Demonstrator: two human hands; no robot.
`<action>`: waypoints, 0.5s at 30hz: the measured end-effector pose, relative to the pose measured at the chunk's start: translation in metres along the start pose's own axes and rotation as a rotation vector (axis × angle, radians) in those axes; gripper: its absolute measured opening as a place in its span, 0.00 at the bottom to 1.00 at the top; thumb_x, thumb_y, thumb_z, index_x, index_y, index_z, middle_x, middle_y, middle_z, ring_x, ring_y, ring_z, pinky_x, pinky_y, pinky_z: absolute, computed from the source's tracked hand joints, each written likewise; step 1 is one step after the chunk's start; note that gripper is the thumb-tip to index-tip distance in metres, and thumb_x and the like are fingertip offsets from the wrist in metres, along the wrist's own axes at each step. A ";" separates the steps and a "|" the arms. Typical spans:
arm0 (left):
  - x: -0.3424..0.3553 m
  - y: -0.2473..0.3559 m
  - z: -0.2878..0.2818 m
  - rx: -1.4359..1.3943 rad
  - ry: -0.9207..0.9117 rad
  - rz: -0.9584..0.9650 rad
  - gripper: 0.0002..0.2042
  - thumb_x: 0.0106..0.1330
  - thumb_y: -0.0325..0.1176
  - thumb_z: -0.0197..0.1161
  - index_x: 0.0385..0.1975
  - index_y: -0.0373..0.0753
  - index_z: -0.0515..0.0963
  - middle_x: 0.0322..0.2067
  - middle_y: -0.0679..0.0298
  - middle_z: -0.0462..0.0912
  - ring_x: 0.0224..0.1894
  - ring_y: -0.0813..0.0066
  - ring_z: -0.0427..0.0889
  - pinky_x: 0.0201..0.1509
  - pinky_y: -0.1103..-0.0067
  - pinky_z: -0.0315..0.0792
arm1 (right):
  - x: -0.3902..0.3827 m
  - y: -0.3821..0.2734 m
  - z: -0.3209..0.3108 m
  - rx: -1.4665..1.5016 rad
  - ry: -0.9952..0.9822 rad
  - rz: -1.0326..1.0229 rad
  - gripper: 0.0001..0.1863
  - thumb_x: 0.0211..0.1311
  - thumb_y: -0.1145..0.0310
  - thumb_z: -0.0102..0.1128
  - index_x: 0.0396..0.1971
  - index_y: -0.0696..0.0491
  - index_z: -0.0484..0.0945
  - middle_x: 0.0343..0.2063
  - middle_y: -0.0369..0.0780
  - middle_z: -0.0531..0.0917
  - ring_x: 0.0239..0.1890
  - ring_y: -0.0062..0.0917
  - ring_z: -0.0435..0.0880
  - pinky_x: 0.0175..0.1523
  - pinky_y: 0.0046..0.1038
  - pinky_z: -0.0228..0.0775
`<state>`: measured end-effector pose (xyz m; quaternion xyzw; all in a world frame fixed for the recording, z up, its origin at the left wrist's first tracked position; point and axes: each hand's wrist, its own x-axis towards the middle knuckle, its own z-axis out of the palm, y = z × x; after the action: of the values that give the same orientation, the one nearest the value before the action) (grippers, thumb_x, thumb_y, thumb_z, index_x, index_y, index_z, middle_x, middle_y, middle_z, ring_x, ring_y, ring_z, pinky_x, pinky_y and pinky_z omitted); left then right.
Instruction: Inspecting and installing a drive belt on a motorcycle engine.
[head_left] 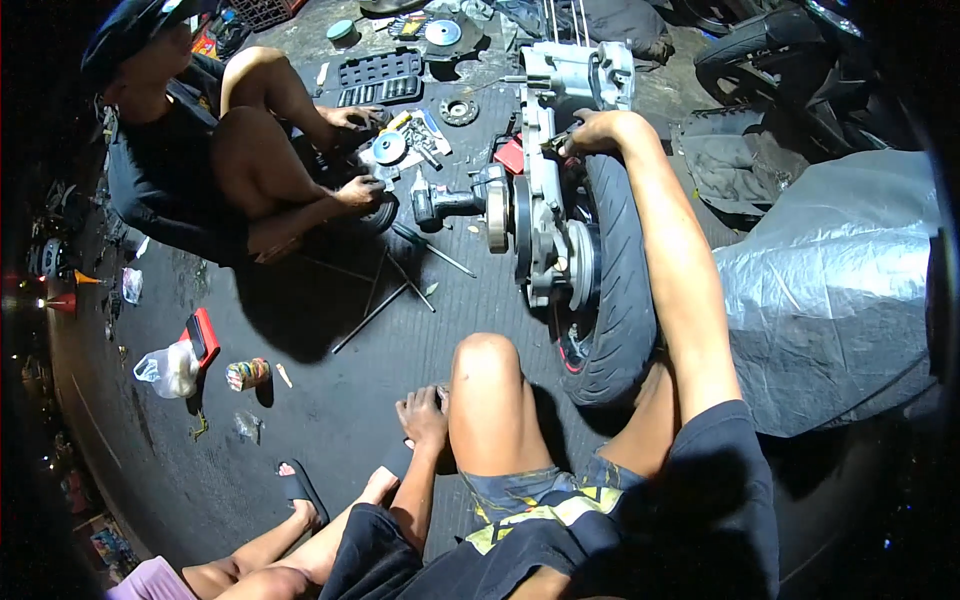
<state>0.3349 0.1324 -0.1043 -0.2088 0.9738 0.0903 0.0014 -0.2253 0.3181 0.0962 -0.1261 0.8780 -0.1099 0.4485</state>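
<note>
My right arm stretches over a black motorcycle tyre (pixel 622 290) to a grey metal engine and crankcase (pixel 540 225) mounted beside the wheel. At the upper part of that casing, my right hand (pixel 590 132) is closed with its fingers curled round a small dark part I cannot make out. My left hand (pixel 424 416) rests low beside my bent left knee (pixel 486 385). Its darkened fingers are curled, and whatever may lie in them is hidden. A cordless impact driver (pixel 445 203) stands to the left of the engine, close to a round bronze-coloured drum (pixel 497 208).
A co-worker (pixel 170 150) squats at left, hands among loose parts. Nearby lie a black socket case (pixel 378 80), a round metal plate (pixel 459 111) and a T-handle wrench (pixel 385 300). Another person's sandalled foot (pixel 300 490) is at lower left. A silver cover (pixel 830 290) stands right.
</note>
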 end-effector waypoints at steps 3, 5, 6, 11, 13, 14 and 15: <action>0.004 0.003 -0.002 0.007 0.061 0.001 0.10 0.62 0.43 0.65 0.30 0.43 0.83 0.33 0.64 0.86 0.38 0.63 0.82 0.49 0.64 0.68 | 0.006 0.000 0.001 0.069 0.050 0.028 0.58 0.55 0.51 0.75 0.78 0.54 0.48 0.66 0.53 0.73 0.66 0.37 0.75 0.66 0.38 0.67; 0.005 0.005 -0.003 -0.019 0.027 -0.037 0.10 0.62 0.43 0.64 0.31 0.43 0.84 0.34 0.64 0.86 0.39 0.63 0.82 0.51 0.63 0.68 | 0.011 0.001 0.002 -0.029 0.078 0.035 0.61 0.53 0.49 0.76 0.79 0.54 0.45 0.68 0.54 0.72 0.68 0.38 0.73 0.69 0.37 0.63; 0.006 0.006 -0.002 -0.003 0.048 -0.030 0.10 0.63 0.43 0.64 0.31 0.43 0.84 0.34 0.63 0.86 0.40 0.63 0.81 0.52 0.63 0.68 | 0.012 0.002 0.002 -0.078 0.137 0.025 0.50 0.49 0.50 0.77 0.69 0.55 0.62 0.59 0.50 0.79 0.59 0.37 0.79 0.61 0.38 0.70; 0.005 0.009 0.000 0.005 0.071 -0.004 0.12 0.64 0.43 0.61 0.34 0.42 0.84 0.35 0.62 0.86 0.43 0.62 0.81 0.55 0.63 0.66 | 0.008 0.001 0.003 0.032 0.042 0.000 0.50 0.47 0.51 0.78 0.68 0.56 0.64 0.54 0.47 0.84 0.53 0.34 0.83 0.56 0.41 0.74; 0.004 0.007 -0.001 0.018 0.068 -0.004 0.12 0.65 0.43 0.60 0.35 0.42 0.84 0.36 0.62 0.86 0.43 0.62 0.81 0.55 0.63 0.66 | 0.004 -0.002 0.000 -0.034 0.029 0.021 0.57 0.47 0.52 0.79 0.74 0.57 0.56 0.56 0.47 0.83 0.55 0.35 0.82 0.57 0.41 0.73; 0.003 0.006 -0.001 0.032 0.005 -0.019 0.13 0.65 0.44 0.59 0.37 0.42 0.84 0.38 0.63 0.86 0.44 0.62 0.81 0.57 0.63 0.66 | 0.003 -0.004 0.000 -0.048 0.036 0.015 0.58 0.47 0.52 0.79 0.74 0.57 0.55 0.57 0.47 0.82 0.55 0.35 0.82 0.57 0.41 0.73; 0.004 0.005 -0.001 0.030 0.003 -0.020 0.14 0.65 0.44 0.59 0.38 0.42 0.84 0.38 0.63 0.86 0.45 0.62 0.81 0.57 0.63 0.66 | 0.002 -0.005 -0.001 -0.042 0.029 0.005 0.54 0.48 0.52 0.78 0.71 0.57 0.59 0.56 0.47 0.83 0.54 0.34 0.82 0.57 0.40 0.73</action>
<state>0.3297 0.1348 -0.1030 -0.2187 0.9729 0.0752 0.0042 -0.2264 0.3131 0.0966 -0.1316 0.8868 -0.0919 0.4334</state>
